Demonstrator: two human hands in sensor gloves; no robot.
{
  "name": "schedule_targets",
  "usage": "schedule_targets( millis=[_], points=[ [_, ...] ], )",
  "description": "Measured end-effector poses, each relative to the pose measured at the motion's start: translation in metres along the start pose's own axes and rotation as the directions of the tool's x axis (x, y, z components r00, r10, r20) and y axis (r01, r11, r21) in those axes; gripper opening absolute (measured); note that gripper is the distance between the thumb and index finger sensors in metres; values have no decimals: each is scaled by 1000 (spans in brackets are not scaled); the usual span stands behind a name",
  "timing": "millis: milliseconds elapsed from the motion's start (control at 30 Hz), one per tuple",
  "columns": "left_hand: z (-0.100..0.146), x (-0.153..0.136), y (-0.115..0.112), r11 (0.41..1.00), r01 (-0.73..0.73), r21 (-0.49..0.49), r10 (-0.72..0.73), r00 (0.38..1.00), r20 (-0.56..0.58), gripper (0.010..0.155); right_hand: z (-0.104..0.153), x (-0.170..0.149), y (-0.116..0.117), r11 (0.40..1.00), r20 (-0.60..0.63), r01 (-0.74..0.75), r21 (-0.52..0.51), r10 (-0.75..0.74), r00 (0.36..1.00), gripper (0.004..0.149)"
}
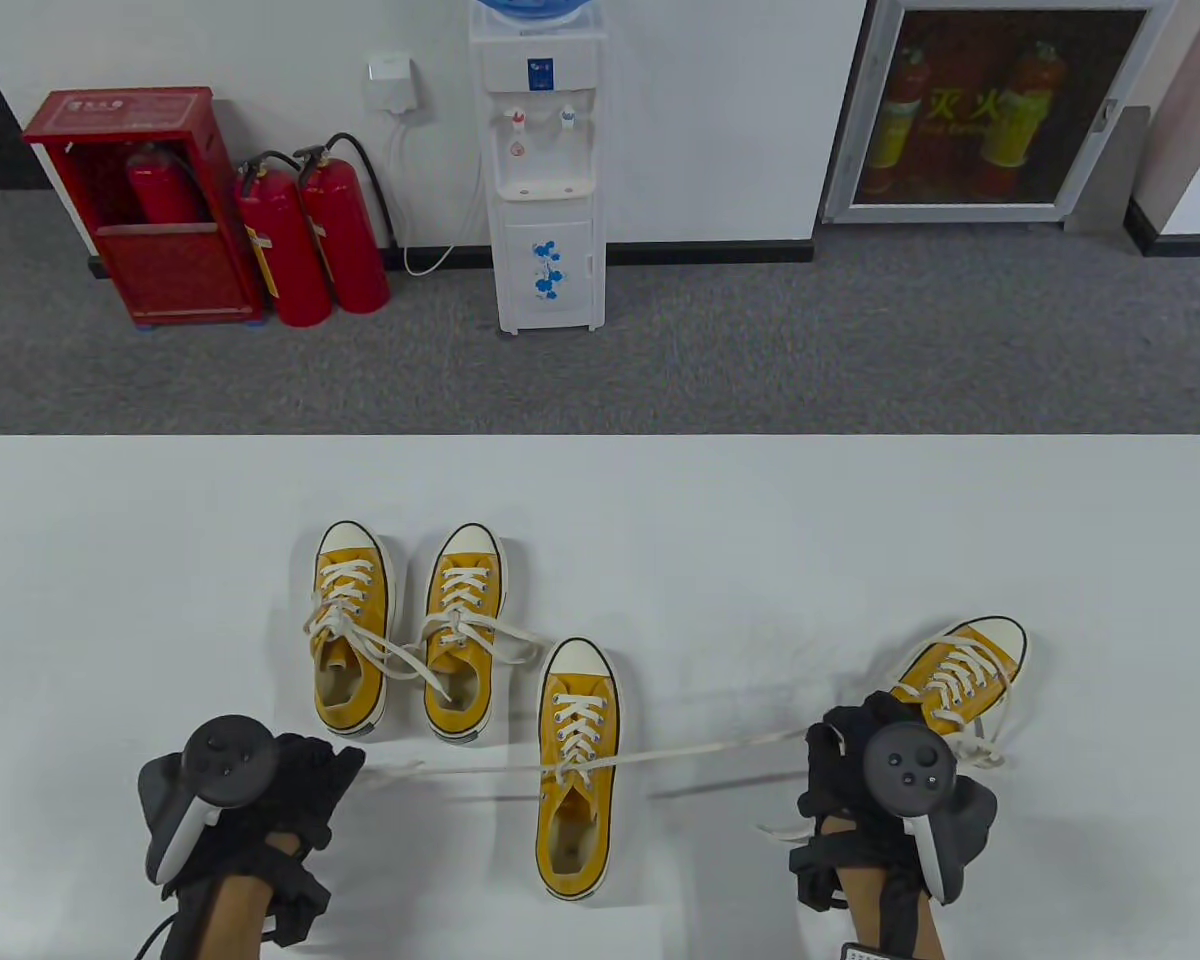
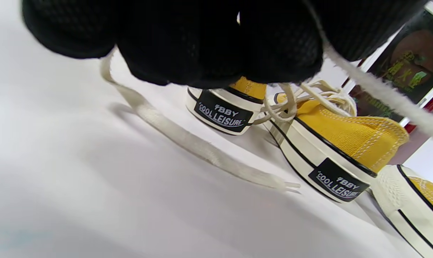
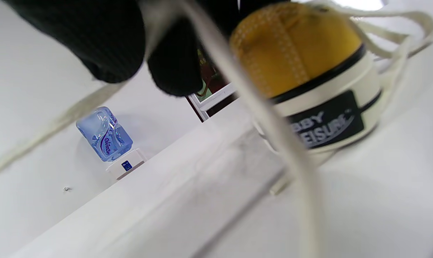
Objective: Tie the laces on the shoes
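White worktop (image 1: 160,520) carries four yellow canvas shoes. Two sit side by side left of the middle, toes toward the far edge: the left paired shoe (image 1: 350,630) and the right paired shoe (image 1: 463,632), laces loose and trailing across each other, not knotted. The middle shoe (image 1: 577,765) stands nearer the front edge, toe also to the far edge. The angled shoe (image 1: 960,668) lies toward the right edge, toe pointing to the far right corner.

Middle shoe is the one in hand. Its lace (image 1: 700,750) runs taut out both sides from the top eyelets, almost parallel to the front edge.

Left hand (image 1: 295,780), near the front edge left of the middle shoe: fingers curled round the left end of the lace; the left wrist view shows the spare tail lying flat on the worktop below the fist. Right hand (image 1: 845,760), near the front edge beside the heel of the angled shoe: fingers curled on the right end, cord passing between them in the right wrist view. Hands well apart, both clamped on lace.

Judgement: step is the first cross-over, ends drawn out evenly before the knot. To do it well: keep equal tension both sides so the shoe does not skid or turn; bring both ends in over the tongue; cross close to the top eyelets. Risk: right hand snagging the loose lace of the angled shoe just beside it.
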State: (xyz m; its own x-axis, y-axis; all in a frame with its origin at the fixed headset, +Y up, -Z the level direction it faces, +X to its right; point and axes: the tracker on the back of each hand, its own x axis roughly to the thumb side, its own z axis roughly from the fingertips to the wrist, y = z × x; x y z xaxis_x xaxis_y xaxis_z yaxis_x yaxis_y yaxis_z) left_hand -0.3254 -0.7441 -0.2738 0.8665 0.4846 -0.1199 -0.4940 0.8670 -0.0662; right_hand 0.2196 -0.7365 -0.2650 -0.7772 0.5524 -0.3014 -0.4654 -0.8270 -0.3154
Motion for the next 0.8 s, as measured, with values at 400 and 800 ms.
schedule_targets(
  millis=[400,800],
  points=[
    [1,4,1,1000,2,9,-2,1000,22,41,28,46,17,997,324,-62,54,42,945,60],
    [1,6,-3,1000,13,-5,-13,999,31,41,59,92,80,910,538,-328,252,150,830,68]
  ],
)
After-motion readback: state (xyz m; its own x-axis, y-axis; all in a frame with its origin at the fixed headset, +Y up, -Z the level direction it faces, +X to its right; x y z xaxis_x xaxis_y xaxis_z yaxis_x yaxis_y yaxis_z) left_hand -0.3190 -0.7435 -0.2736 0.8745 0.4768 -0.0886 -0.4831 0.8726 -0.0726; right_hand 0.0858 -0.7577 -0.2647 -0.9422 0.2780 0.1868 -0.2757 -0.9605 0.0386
